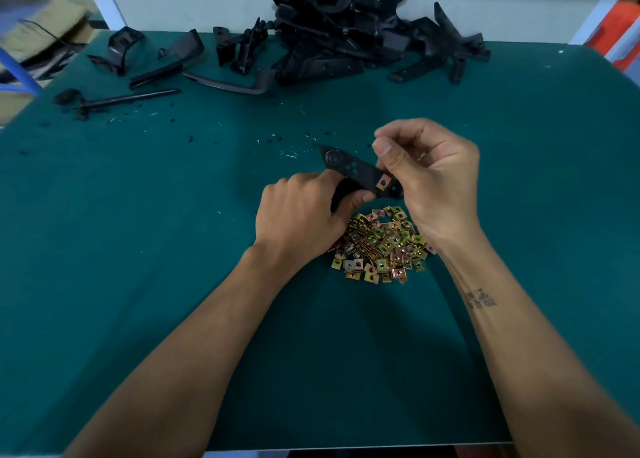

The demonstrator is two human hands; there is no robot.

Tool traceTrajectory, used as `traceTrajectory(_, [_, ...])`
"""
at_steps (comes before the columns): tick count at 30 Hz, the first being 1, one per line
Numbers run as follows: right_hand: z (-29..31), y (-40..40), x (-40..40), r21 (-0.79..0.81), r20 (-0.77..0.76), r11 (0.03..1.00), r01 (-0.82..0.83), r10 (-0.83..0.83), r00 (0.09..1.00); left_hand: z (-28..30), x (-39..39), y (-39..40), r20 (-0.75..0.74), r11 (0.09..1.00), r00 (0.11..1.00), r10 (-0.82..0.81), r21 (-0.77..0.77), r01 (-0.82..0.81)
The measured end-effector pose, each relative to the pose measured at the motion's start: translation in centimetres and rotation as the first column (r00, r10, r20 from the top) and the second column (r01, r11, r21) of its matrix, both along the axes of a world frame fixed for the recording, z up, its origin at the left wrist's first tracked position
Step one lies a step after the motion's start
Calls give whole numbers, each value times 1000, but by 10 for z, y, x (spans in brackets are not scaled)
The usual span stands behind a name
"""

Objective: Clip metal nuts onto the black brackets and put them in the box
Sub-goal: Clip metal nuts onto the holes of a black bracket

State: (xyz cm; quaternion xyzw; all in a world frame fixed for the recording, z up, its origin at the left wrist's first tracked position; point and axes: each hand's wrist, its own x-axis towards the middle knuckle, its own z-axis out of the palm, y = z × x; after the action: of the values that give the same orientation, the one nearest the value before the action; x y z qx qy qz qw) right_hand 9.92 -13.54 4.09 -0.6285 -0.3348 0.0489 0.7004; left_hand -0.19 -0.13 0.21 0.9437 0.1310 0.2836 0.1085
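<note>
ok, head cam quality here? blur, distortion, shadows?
Head view: centre is sharp, the bracket and nut pile read clearly; top-left corner is smeared; wide-angle bends the table edges; soft shadow under the forearms; no glare on the green mat.

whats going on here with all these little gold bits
A person holds a black bracket in the left hand while the right hand presses a metal nut onto its end. A heap of nuts lies below, more brackets wait at the table's far edge.
</note>
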Motion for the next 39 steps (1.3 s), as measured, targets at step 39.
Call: traceTrajectory(39, [-5, 5, -17, -17, 5, 1000, 18, -18, 1000, 1, -3, -3, 71, 998, 996, -62, -1, 62])
